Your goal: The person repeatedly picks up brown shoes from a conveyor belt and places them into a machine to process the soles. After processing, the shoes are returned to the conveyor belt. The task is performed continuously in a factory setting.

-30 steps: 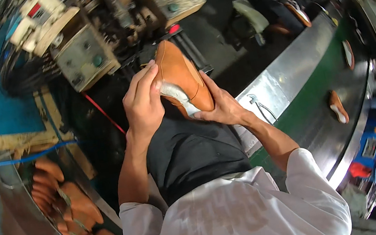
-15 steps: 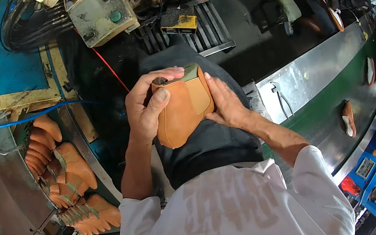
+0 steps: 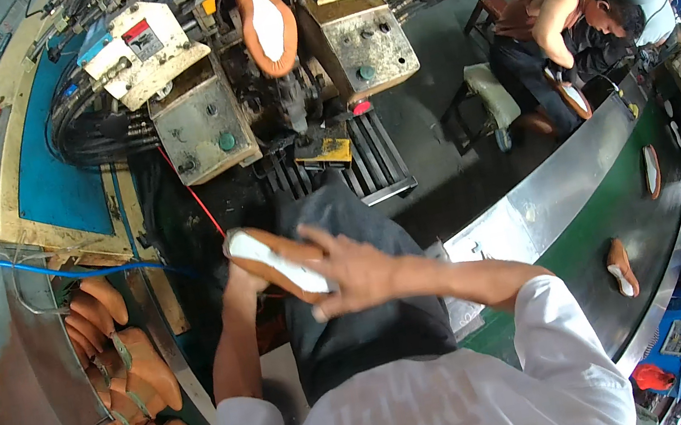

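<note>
Over my lap I hold a tan shoe upper (image 3: 301, 272), its white insole side turned up. My left hand (image 3: 245, 282) grips the far-left end from below, most of its fingers hidden beneath. The near-right end is between the thumb and fingers of my right hand (image 3: 356, 273), which is blurred by motion. Straight ahead, a machine (image 3: 293, 98) carries another tan shoe (image 3: 289, 48), white insole side facing me.
Tan boot uppers (image 3: 146, 374) are stacked on a rack at left. A blue hose (image 3: 49, 266) crosses above them. To the right runs a green conveyor (image 3: 568, 286) bearing several shoes, with a metal ledge (image 3: 540, 205) beside it. A co-worker (image 3: 542, 40) sits at far right holding a shoe.
The shoe upper has turned over from its tan side to its white insole side and moved left. My right hand has shifted left with it. The view has tilted up, bringing in the machine's shoe.
</note>
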`<state>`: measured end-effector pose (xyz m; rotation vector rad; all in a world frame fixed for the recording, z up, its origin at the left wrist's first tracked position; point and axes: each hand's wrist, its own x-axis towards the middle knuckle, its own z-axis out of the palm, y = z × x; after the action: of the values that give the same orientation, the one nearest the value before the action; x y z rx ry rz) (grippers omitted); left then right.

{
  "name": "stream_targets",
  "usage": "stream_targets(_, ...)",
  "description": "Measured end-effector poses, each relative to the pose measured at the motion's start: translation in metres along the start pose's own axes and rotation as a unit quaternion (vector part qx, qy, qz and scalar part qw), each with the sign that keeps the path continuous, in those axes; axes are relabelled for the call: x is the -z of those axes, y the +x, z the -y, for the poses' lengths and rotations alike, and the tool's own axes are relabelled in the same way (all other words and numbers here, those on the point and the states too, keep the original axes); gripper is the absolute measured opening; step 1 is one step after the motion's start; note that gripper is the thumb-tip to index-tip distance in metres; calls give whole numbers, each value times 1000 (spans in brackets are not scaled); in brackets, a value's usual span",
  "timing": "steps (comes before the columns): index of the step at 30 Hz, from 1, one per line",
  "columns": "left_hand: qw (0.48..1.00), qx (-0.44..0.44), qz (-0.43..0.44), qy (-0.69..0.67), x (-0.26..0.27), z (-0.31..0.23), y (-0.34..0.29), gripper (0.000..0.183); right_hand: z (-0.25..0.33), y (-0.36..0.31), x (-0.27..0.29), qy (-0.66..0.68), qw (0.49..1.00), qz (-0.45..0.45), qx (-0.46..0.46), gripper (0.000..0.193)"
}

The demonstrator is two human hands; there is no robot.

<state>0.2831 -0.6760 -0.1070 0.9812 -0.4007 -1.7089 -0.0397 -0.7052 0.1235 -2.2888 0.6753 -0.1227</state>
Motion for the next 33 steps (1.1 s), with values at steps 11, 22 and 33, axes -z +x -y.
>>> stream_targets(11, 903, -265, -172, 292, -120, -141, 119, 40, -47, -58, 18, -12, 971, -219, -98, 80)
stream_targets(22, 977, -160, 86, 110, -295, -259, 212, 75, -67, 9, 192, -248, 905, -323, -119, 82)
stream_targets(33, 985, -168, 37, -8, -161, -166, -4, 108, -107, 199, 204, -303, 888, -332, -97, 81)
